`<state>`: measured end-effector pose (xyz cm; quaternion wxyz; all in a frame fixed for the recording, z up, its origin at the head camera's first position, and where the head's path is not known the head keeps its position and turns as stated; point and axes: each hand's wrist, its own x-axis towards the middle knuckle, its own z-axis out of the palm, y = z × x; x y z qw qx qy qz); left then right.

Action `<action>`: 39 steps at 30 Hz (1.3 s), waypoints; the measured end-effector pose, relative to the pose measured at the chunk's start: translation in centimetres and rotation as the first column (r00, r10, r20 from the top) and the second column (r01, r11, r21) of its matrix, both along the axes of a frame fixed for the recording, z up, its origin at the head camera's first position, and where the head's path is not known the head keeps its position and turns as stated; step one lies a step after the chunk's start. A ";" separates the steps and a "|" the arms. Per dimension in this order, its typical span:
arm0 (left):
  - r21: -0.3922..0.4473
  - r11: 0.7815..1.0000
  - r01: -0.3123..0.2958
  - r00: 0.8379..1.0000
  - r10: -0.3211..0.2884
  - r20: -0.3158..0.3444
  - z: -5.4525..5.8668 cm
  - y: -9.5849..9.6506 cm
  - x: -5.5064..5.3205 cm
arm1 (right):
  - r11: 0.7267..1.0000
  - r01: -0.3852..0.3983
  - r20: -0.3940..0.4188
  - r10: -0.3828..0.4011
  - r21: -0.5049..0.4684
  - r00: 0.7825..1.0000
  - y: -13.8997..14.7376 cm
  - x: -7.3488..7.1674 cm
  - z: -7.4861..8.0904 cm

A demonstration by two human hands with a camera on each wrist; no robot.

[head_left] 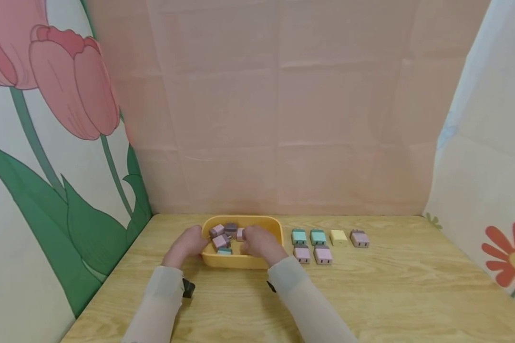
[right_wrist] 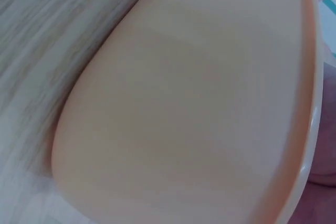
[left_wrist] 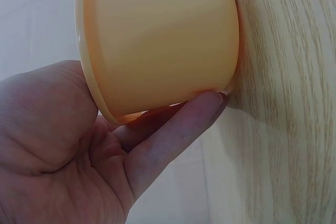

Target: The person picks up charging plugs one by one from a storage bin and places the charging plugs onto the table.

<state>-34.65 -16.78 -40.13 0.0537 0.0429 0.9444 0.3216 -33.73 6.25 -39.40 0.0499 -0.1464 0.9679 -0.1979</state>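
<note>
I'm watching a pink cloth (head_left: 223, 105) hanging along the far side, and a wooden counter (head_left: 412, 290) stretching out below it. On the counter, left of the middle, a yellow tub (head_left: 240, 261) is sitting upright. The left hand (head_left: 190, 243) is clamping the tub's left end, its fingers lying along the outer wall in the left wrist view. The right hand (head_left: 262, 242) is reaching into the tub's right part; its fingertips are hiding from me, so I can't tell whether they're apart, together or clamped on something.

Six chargers are lying right of the tub in two rows. Two teal chargers (head_left: 299, 237), a yellow charger (head_left: 338, 238) and a purple charger (head_left: 359, 239) are making the far row; two lilac chargers (head_left: 302, 255) are sitting just nearer than the teal pair. Inside the tub I'm counting at least five more, lying jumbled, including a teal-topped charger (head_left: 225, 251) by the near wall and a pink charger (head_left: 240, 234) just beside the right hand. I'm judging the laying-out about half done.
</note>
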 end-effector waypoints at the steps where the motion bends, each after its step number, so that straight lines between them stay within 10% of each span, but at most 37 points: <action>1: 0.002 1.000 -0.003 1.000 0.003 0.003 0.0 0.0 0.0 | 1.000 0.003 0.005 -0.003 0.001 1.000 0.0 0.0 0.0; 39: 0.017 1.000 -0.002 1.000 0.002 0.020 0.0 0.0 0.1 | 0.999 -0.029 0.002 0.029 -0.039 1.000 1.0 -0.4 0.1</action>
